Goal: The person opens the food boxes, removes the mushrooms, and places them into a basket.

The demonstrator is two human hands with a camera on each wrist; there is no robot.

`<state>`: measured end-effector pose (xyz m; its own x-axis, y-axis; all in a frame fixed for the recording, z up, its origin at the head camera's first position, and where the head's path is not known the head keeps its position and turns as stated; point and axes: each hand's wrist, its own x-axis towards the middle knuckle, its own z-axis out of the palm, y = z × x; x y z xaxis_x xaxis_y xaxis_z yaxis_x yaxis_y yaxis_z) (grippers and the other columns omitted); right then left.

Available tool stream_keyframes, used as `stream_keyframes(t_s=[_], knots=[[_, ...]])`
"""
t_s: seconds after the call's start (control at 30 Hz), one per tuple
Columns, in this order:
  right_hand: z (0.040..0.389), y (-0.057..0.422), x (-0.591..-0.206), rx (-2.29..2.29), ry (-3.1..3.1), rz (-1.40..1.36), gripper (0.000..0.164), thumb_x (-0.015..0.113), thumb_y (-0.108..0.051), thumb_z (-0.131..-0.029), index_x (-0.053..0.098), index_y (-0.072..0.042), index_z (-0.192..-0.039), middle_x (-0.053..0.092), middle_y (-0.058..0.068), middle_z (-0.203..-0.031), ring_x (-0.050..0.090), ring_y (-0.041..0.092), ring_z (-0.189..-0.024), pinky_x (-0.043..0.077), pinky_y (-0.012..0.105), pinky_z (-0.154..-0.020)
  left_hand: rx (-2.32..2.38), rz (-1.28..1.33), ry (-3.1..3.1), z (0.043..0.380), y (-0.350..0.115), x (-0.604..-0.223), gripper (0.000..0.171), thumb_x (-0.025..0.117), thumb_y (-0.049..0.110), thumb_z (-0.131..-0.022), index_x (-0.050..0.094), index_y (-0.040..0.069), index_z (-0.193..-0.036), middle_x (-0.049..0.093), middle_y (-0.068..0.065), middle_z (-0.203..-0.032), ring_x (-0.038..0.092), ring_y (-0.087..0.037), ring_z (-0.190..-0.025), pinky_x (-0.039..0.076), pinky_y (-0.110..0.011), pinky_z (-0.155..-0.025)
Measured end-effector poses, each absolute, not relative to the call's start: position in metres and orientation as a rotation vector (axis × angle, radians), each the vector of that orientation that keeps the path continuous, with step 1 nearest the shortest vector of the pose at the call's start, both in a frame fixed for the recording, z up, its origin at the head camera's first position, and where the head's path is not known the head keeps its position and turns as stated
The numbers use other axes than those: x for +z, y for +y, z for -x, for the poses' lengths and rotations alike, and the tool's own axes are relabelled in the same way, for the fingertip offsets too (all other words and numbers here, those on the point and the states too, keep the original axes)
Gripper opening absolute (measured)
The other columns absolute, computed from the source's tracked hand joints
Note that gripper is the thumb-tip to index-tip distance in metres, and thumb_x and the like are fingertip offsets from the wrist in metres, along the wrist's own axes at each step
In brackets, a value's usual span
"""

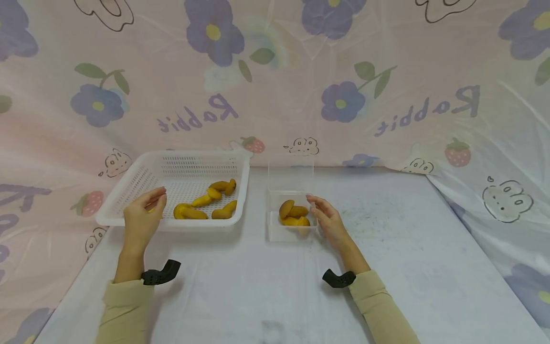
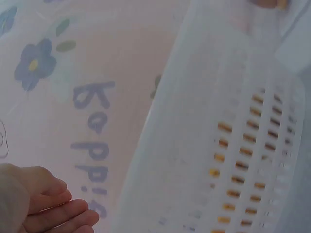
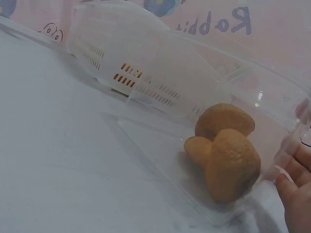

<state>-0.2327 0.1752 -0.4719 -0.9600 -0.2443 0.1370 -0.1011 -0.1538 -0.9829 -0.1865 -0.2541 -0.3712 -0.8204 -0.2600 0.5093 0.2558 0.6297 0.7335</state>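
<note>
My left hand (image 1: pixel 143 217) is over the front left rim of a white perforated basket (image 1: pixel 172 221). In the left wrist view its loosely bent fingers show nothing between them. A bit of yellow shows by the thumb in the head view; I cannot tell whether it lies behind. Several yellow-brown mushrooms (image 1: pixel 221 185) lie in the basket, mostly toward its right. My right hand (image 1: pixel 331 222) touches the right side of a clear plastic box (image 1: pixel 292 234) with relaxed fingers. Inside the box, mushrooms (image 3: pixel 233 165) lie against each other. Its clear lid (image 1: pixel 290 174) stands raised at the back.
A white cloth (image 1: pixel 236 296) covers the table. Behind it hangs a pink curtain (image 1: pixel 275 95) with flowers and rabbits, which also drapes down both sides. A black wrist mount (image 1: pixel 161 273) sits on the left wrist, and another mount (image 1: pixel 338 278) on the right.
</note>
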Motion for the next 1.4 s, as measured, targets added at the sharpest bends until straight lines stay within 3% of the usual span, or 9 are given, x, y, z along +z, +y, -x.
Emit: stream_keyframes(t_s=[0.2, 0.53, 0.6, 0.73, 0.83, 0.97, 1.03, 1.4], knots=[[0.233, 0.175, -0.471, -2.27, 1.991, 0.419, 0.044, 0.047, -0.014, -0.102, 0.036, 0.009, -0.137, 0.029, 0.02, -0.156, 0.01, 0.029, -0.153, 0.001, 0.052, -0.127, -1.182, 0.204, -2.199, 0.186, -0.231, -0.373, 0.023, 0.062, -0.005, -0.088, 0.066, -0.014, -0.108, 0.067, -0.035, -0.104, 0.051, 0.029, -0.085, 0.043, 0.008, -0.079], [0.234, 0.176, -0.473, -2.261, 1.994, 0.416, 0.044, 0.046, -0.014, -0.102, 0.036, 0.008, -0.138, 0.028, 0.02, -0.157, 0.011, 0.028, -0.153, 0.002, 0.05, -0.127, -1.214, 0.392, -2.207, 0.187, -0.197, -0.377, 0.023, 0.063, -0.01, -0.085, 0.066, -0.014, -0.108, 0.07, -0.031, -0.104, 0.054, 0.021, -0.093, 0.046, 0.003, -0.083], [0.234, 0.176, -0.473, -2.261, 1.997, 0.415, 0.044, 0.046, -0.015, -0.102, 0.036, 0.008, -0.138, 0.028, 0.02, -0.157, 0.011, 0.028, -0.153, 0.003, 0.05, -0.127, -1.202, 0.411, -2.221, 0.189, -0.191, -0.377, 0.023, 0.064, -0.009, -0.085, 0.067, -0.013, -0.107, 0.07, -0.029, -0.105, 0.06, 0.012, -0.093, 0.047, 0.003, -0.082], [0.234, 0.176, -0.473, -2.264, 1.996, 0.404, 0.043, 0.046, -0.014, -0.102, 0.036, 0.009, -0.137, 0.027, 0.02, -0.157, 0.011, 0.027, -0.153, 0.003, 0.049, -0.128, -1.182, 0.431, -2.269, 0.191, -0.178, -0.375, 0.023, 0.065, -0.005, -0.086, 0.067, -0.012, -0.108, 0.071, -0.026, -0.105, 0.071, -0.021, -0.09, 0.047, 0.003, -0.08], [0.233, 0.176, -0.473, -2.265, 1.996, 0.401, 0.042, 0.046, -0.014, -0.102, 0.037, 0.008, -0.137, 0.027, 0.02, -0.157, 0.012, 0.027, -0.153, 0.004, 0.049, -0.128, -1.185, 0.444, -2.312, 0.192, -0.168, -0.374, 0.023, 0.065, -0.003, -0.087, 0.067, -0.01, -0.109, 0.072, -0.024, -0.106, 0.071, -0.034, -0.092, 0.056, -0.01, -0.081], [0.233, 0.176, -0.473, -2.264, 1.993, 0.402, 0.043, 0.046, -0.014, -0.102, 0.036, 0.008, -0.138, 0.027, 0.02, -0.157, 0.012, 0.027, -0.153, 0.003, 0.05, -0.128, -1.237, 0.465, -2.365, 0.193, -0.154, -0.373, 0.024, 0.064, 0.0, -0.089, 0.067, -0.008, -0.111, 0.071, -0.023, -0.11, 0.07, -0.034, -0.097, 0.058, -0.036, -0.087], [0.233, 0.175, -0.473, -2.266, 1.988, 0.402, 0.044, 0.046, -0.014, -0.102, 0.036, 0.009, -0.138, 0.026, 0.021, -0.158, 0.012, 0.027, -0.153, 0.003, 0.049, -0.128, -1.274, 0.482, -2.383, 0.194, -0.148, -0.374, 0.025, 0.063, 0.0, -0.089, 0.066, -0.008, -0.113, 0.07, -0.023, -0.112, 0.07, -0.035, -0.1, 0.057, -0.042, -0.089], [0.232, 0.175, -0.472, -2.274, 1.982, 0.417, 0.044, 0.046, -0.014, -0.102, 0.035, 0.009, -0.138, 0.027, 0.02, -0.157, 0.013, 0.027, -0.153, 0.004, 0.048, -0.128, -1.376, 0.573, -2.369, 0.198, -0.115, -0.375, 0.026, 0.064, 0.0, -0.089, 0.066, -0.008, -0.113, 0.07, -0.023, -0.114, 0.069, -0.033, -0.103, 0.057, -0.041, -0.092]])
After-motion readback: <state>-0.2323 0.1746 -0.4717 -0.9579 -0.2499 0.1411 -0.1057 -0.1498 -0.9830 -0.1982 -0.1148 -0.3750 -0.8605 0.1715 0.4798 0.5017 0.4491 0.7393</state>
